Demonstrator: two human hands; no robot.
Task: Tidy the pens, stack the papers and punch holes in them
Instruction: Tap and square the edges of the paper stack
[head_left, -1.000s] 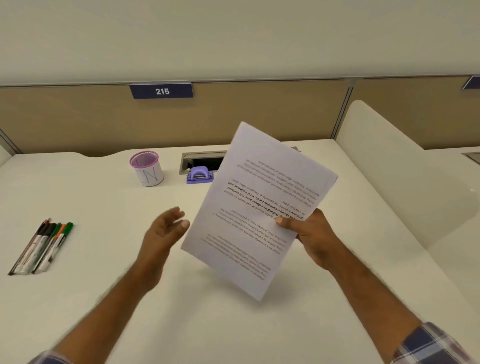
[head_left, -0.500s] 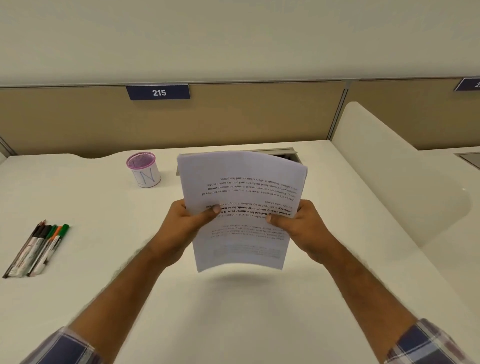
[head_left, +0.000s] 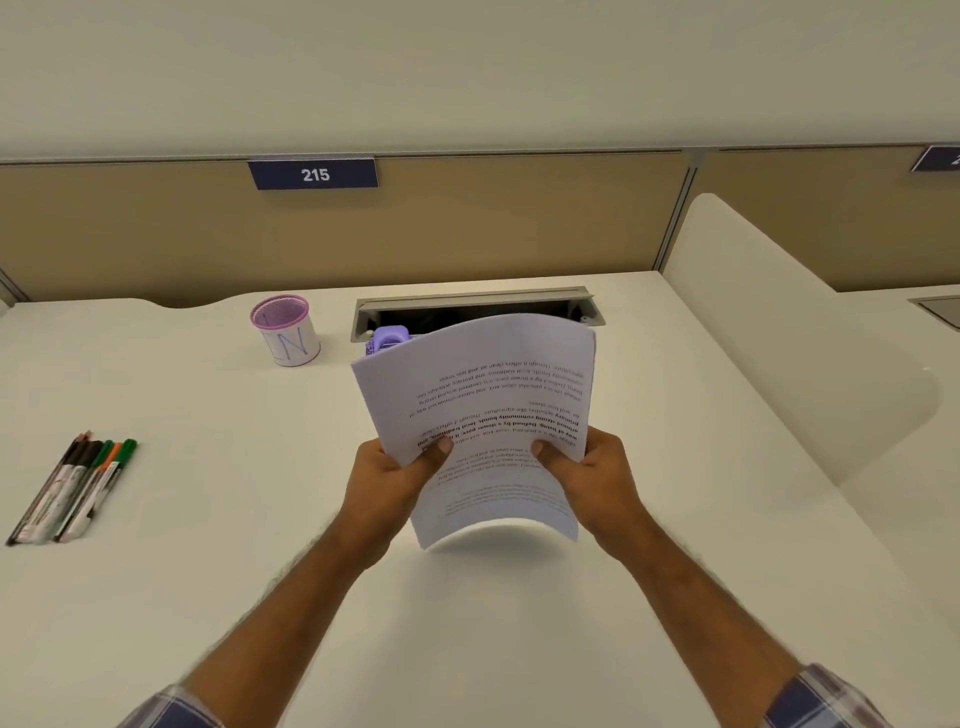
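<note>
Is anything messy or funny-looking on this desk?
A little. The pens lie loose on the desk's left side, not in the pink cup standing behind them. The papers, held by the left hand and right hand, bow in the middle, print upside down. Nothing looks spilled or broken.

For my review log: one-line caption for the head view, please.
Both hands, left hand and right hand, hold a bowed stack of papers above the desk, pens lying at left.

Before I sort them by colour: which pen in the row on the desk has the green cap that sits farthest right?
The rightmost pen, green cap, at the row's edge nearest the papers. Its neighbour is orange-capped; those further left look green, then dark.
</note>
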